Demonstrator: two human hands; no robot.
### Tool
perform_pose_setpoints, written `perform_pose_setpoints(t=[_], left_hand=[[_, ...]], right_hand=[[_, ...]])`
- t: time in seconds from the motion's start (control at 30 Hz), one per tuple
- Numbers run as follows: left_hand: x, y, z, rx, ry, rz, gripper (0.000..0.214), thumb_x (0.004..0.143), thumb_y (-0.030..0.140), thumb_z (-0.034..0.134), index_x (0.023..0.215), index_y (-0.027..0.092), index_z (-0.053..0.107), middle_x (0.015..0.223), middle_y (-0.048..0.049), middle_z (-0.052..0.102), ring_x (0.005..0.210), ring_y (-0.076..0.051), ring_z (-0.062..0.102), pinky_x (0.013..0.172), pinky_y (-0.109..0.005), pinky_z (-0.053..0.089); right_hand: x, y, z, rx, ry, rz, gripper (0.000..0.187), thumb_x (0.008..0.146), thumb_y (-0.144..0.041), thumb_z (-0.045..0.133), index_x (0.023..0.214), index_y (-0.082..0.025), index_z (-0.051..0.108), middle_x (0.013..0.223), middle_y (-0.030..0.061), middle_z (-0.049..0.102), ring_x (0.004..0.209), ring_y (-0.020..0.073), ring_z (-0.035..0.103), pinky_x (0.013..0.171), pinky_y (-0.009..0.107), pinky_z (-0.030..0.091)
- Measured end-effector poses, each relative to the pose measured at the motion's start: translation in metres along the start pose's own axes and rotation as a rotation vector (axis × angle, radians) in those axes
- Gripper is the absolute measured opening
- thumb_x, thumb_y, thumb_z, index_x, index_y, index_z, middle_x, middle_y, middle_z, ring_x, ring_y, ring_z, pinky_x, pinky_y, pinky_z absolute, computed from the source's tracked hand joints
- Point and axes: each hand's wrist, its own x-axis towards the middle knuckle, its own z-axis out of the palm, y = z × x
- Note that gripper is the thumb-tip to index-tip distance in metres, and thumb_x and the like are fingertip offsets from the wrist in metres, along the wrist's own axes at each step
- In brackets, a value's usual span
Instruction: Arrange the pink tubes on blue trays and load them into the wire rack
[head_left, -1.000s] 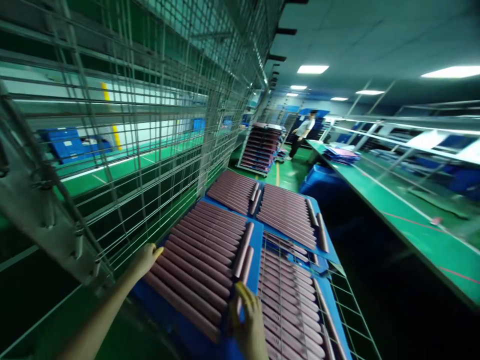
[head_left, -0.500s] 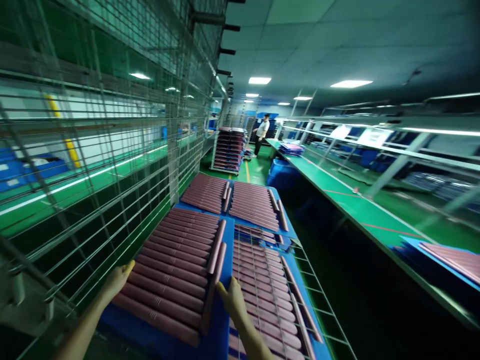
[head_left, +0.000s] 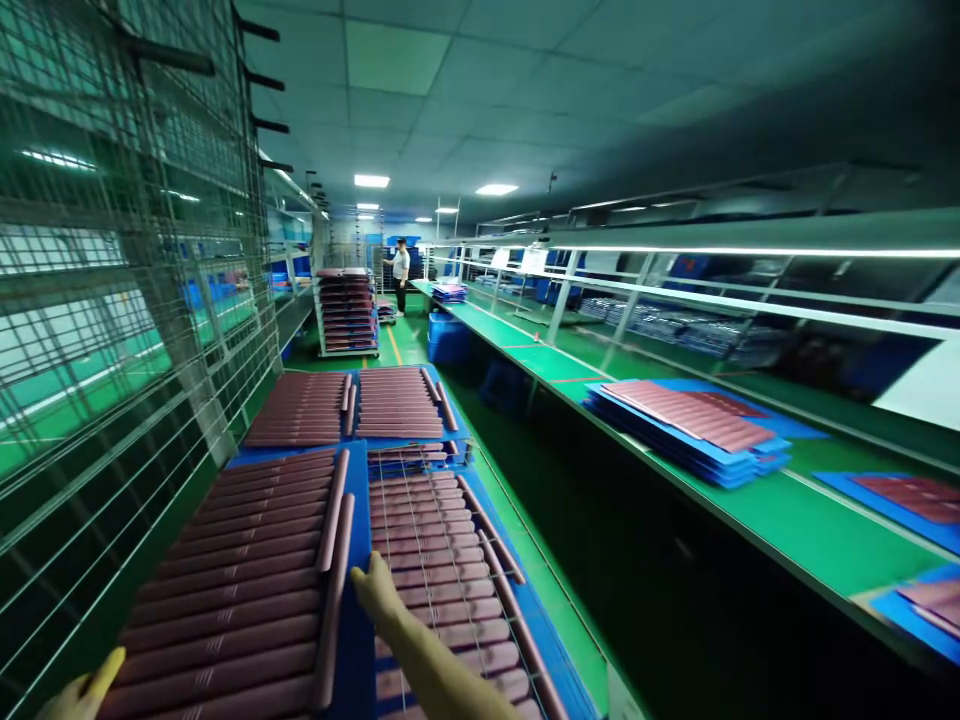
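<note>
A blue board (head_left: pixel 358 610) loaded with a row of maroon tube-like pieces (head_left: pixel 255 560) lies between my hands, two more tubes set crosswise along its right side. My right hand (head_left: pixel 379 592) is closed on the board's right edge. At the lower left, my left hand (head_left: pixel 84 695), with yellow on a fingertip, is at the board's left side; the frame cuts it off and its underside is hidden. Right of this board and lower, more maroon tubes (head_left: pixel 442 560) lie under a wire grid. Two further loaded groups, a left one (head_left: pixel 296 405) and a right one (head_left: pixel 397 405), lie beyond.
A wire-mesh rack side (head_left: pixel 187 330) rises on my left. Along the right runs a green-topped bench (head_left: pixel 540 365) with stacked blue boards (head_left: pixel 697 450) carrying maroon pieces. Ahead stand a loaded trolley (head_left: pixel 347 312), a person (head_left: pixel 401 268) and a blue bin (head_left: pixel 446 338).
The view has swung right, bringing more of the bench into sight. The loaded board and my hands appear further left and slightly nearer, with my right hand still on its edge.
</note>
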Motion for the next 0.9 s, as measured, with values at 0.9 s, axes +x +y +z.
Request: perform_pose_setpoints(t=[0.9], left_hand=[[-0.022,0.056,-0.010,-0.356,-0.253,-0.079,0.049,0.069,0.056,0.049,0.087,0.015,0.068,0.099,-0.0131,0.070,0.107,-0.031,0.061,0.090,-0.041,0.051]], right_hand=[[-0.012,-0.015,-0.049,0.438,-0.260,0.002,0.054,0.051,-0.028,0.058,0.103,-0.015,0.051,0.074,0.0005,0.065,0.062,0.0185,0.060,0.059,0.030,0.049]])
